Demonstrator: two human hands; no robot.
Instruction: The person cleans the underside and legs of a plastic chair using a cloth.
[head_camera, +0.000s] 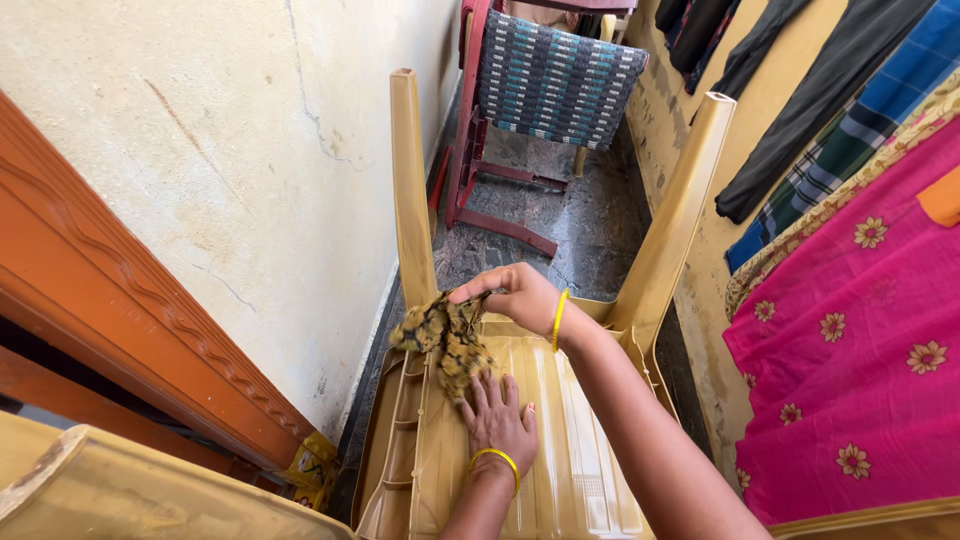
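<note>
A tan plastic chair (560, 440) lies upturned in front of me, two legs pointing up and away. A yellow-and-black patterned cloth (445, 340) rests on its underside near the left leg (412, 190). My right hand (515, 292) grips the top of the cloth, fingers closed on it, a yellow bangle on the wrist. My left hand (497, 415) lies flat with spread fingers on the chair's underside, touching the cloth's lower end, also with a yellow bangle.
A cream wall (230, 170) and an orange wooden door frame (110, 310) stand at left. A red chair with a striped cloth (555, 75) is farther down the narrow stone floor. Hanging clothes and a pink flowered fabric (860, 340) line the right wall. Another tan plastic piece (120, 495) sits at bottom left.
</note>
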